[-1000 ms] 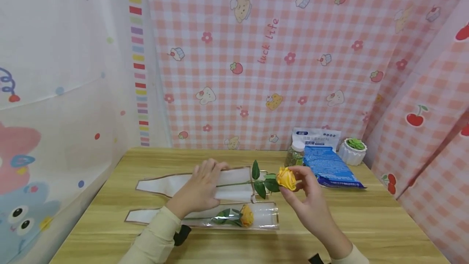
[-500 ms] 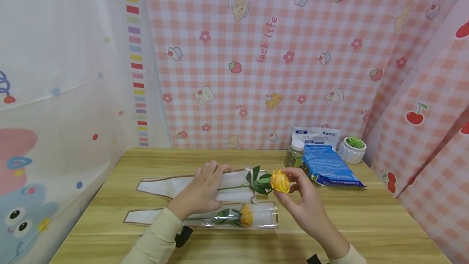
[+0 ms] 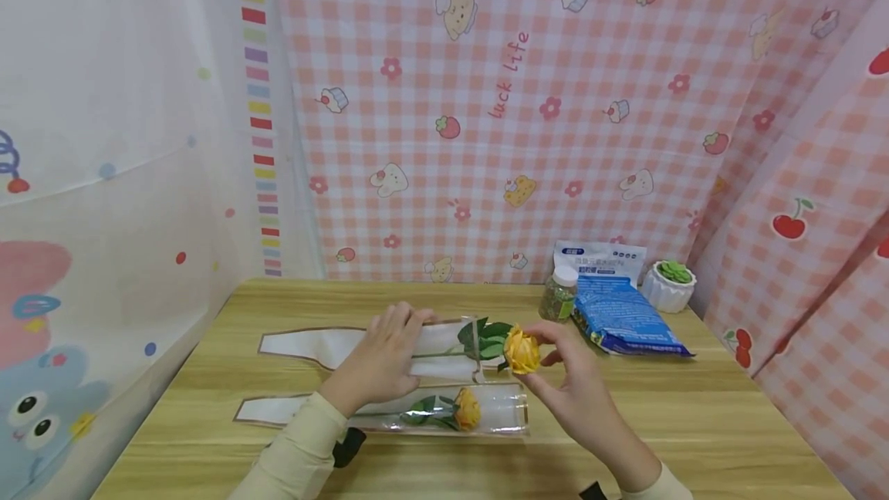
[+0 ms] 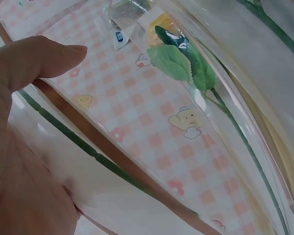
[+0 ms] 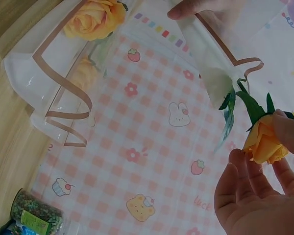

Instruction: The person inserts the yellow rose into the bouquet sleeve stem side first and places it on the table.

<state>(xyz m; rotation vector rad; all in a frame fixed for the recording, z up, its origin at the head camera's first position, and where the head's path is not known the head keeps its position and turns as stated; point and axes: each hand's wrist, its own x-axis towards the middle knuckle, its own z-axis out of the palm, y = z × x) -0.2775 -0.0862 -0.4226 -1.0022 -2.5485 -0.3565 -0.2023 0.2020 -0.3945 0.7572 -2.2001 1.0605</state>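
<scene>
My right hand (image 3: 572, 380) holds a yellow artificial rose (image 3: 521, 349) by its bloom, thumb and fingers around the petals. The leaves and stem of this rose lie inside a clear and white flower sleeve (image 3: 444, 370) with a brown edge; its bloom stays outside the mouth. My left hand (image 3: 378, 357) grips that sleeve across its middle, covering part of it. In the left wrist view the green stem (image 4: 71, 134) runs through the sleeve below my thumb. Nearer to me lies a second sleeve (image 3: 501, 411) with another yellow rose (image 3: 468, 409) inside.
At the back right stand a lidded jar (image 3: 559, 295) of green bits, a blue packet (image 3: 625, 315) against a white bag (image 3: 600, 257), and a small potted succulent (image 3: 670, 285). Patterned cloths (image 3: 417, 99) hang behind and beside the wooden table (image 3: 625, 423).
My right hand has moved left with the rose, and its leaves have passed from outside the sleeve's mouth to inside. My left hand has stayed on the sleeve.
</scene>
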